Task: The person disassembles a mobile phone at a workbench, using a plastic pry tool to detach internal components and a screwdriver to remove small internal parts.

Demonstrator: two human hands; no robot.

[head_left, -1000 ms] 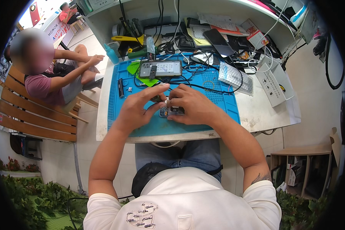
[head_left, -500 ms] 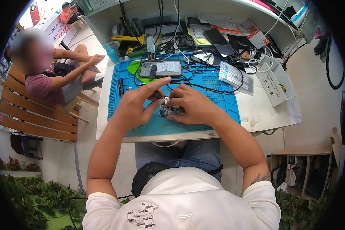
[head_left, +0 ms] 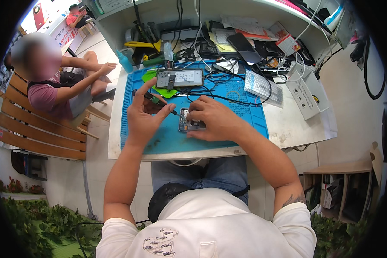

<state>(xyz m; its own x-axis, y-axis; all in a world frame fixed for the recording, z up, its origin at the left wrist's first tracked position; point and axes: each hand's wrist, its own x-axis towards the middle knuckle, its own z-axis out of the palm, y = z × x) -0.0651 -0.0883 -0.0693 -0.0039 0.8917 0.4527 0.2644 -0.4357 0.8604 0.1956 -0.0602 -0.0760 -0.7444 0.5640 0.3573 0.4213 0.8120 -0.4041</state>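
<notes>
An opened phone [head_left: 184,126] with its inner boards exposed lies on the blue work mat [head_left: 167,144]. My right hand [head_left: 219,119] covers its right side, fingers curled over the top and thumb at the near edge. Whether a small part is under those fingertips is hidden. In my left hand [head_left: 142,122] is a dark screwdriver with a green band [head_left: 154,98], held slantwise between thumb and fingers. Its tip points at the upper left of the opened phone; contact is too small to tell.
Beyond my hands lies another phone [head_left: 185,78] on a green piece, with black cables [head_left: 219,92] beside it. Bubble wrap [head_left: 264,88] and a white box [head_left: 303,92] sit at the right. Tools and papers crowd the back. A person [head_left: 51,92] sits on the left bench.
My left hand has drawn slightly left and down from the phone, and the screwdriver now shows plainly. A small pale piece seen between my fingertips earlier is no longer visible there.
</notes>
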